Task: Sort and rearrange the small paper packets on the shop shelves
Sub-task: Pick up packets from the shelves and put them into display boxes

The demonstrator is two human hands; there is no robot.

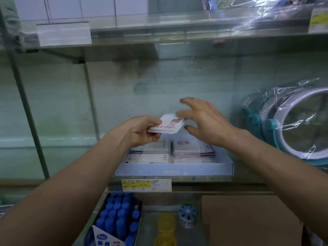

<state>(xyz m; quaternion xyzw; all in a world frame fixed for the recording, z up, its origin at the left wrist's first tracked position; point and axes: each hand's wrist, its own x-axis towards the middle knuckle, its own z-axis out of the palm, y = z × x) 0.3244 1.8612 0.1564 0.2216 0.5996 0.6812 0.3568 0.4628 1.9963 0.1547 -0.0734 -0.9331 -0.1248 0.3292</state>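
Your L hand (142, 130) pinches packet (168, 126) by near-left corner, above blue tray (174, 170), well under upper shelf (177, 27). R hand (204, 121): fingers spread, gripping nothing, just beside packet's right edge; contact unclear (blur). Room to move left of tray; wrapped ring item (301, 125) crowds right. Tray sits at shelf (248, 181) front edge, over price label (146, 185); holds flat packet stacks (193, 148), 2 cols. Below: box w/ blue-capped bottles (117, 219), cardboard box (248, 221).

Right hand (204, 121) and packet (167, 126) print are blurred.
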